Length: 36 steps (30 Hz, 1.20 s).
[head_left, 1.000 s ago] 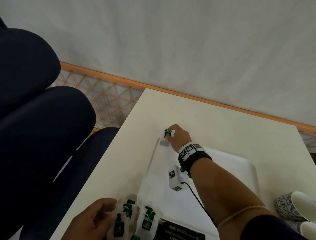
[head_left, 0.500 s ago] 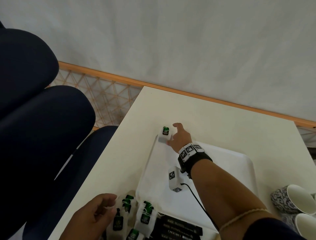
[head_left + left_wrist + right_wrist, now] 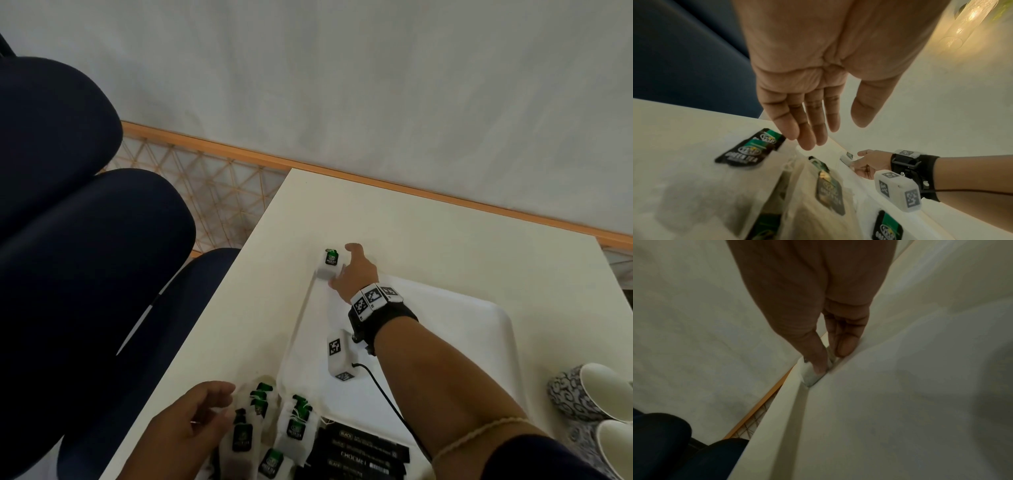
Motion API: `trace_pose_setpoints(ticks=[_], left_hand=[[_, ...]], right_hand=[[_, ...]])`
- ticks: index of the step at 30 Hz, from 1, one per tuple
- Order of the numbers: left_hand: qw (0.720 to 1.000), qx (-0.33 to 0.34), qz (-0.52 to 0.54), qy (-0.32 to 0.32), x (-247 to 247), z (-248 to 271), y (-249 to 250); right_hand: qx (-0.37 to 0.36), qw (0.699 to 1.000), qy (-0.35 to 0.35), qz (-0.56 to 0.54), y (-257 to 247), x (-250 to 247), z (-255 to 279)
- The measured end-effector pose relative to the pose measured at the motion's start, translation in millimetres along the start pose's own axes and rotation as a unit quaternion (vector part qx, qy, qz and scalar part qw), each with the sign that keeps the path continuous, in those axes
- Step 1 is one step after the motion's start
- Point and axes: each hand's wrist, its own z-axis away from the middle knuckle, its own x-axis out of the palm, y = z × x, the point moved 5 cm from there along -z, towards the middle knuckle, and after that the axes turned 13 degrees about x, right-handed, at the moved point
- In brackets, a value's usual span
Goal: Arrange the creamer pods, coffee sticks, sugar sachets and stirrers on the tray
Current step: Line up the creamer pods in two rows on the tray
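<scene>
My right hand (image 3: 342, 263) reaches to the far left corner of the white tray (image 3: 462, 335). A small green-labelled sachet (image 3: 331, 262) leans there against the rim. The fingers lie straight against its lower edge and the thumb stands apart. In the right wrist view a fingertip (image 3: 818, 368) touches the sachet (image 3: 810, 377) at the tray rim (image 3: 789, 402). My left hand (image 3: 219, 404) hovers with relaxed fingers and holds nothing, over several green-labelled sachets (image 3: 243, 435) lying on the table at the tray's near left corner. Black coffee sticks (image 3: 359, 452) lie at the tray's near edge.
Patterned paper cups (image 3: 599, 394) stand at the right of the tray. Dark blue chairs (image 3: 102, 274) crowd the table's left edge. A wall with a wooden skirting (image 3: 376, 185) runs behind the table.
My right hand has let go of the sachet at the tray's far corner and its thumb has spread away. My left hand stays over the sachets.
</scene>
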Motion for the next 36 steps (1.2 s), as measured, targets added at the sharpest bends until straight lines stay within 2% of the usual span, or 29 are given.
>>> trace_pose_setpoints(ticks=[3, 7, 11, 14, 18, 26, 29, 36], left_hand=[[1.0, -0.001, -0.018, -0.004, 1.6, -1.0, 5.3], [0.993, 0.044, -0.109, -0.028, 6.8, -6.0, 17.4], [0.966, 0.091, -0.231, -0.075, 21.8, -9.6, 27.4], [0.946, 0.124, -0.28, -0.109, 36.8, -11.4, 30.8], [0.929, 0.141, -0.322, -0.118, 50.2, -12.9, 36.1], [0.933, 0.132, -0.317, -0.107, 51.0, -8.2, 27.6], [0.942, 0.134, -0.29, -0.105, 48.9, -6.3, 20.5], [0.961, 0.19, -0.156, -0.125, 46.4, -1.5, 24.0]], right_hand=[[-0.025, 0.999, -0.015, 0.017, -1.5, -8.3, 24.7], [-0.132, 0.98, -0.087, 0.119, -6.6, -12.3, 89.0], [-0.211, 0.924, -0.22, 0.232, 3.8, 3.5, 156.1], [-0.231, 0.891, -0.252, 0.299, 20.0, 19.0, 189.3], [-0.224, 0.895, -0.222, 0.317, 37.1, 30.1, 202.0], [-0.226, 0.918, -0.168, 0.278, 49.1, 42.4, 210.7], [-0.254, 0.919, -0.178, 0.242, 47.7, 42.1, 215.7], [-0.295, 0.931, -0.181, 0.115, 40.9, 22.7, 221.7]])
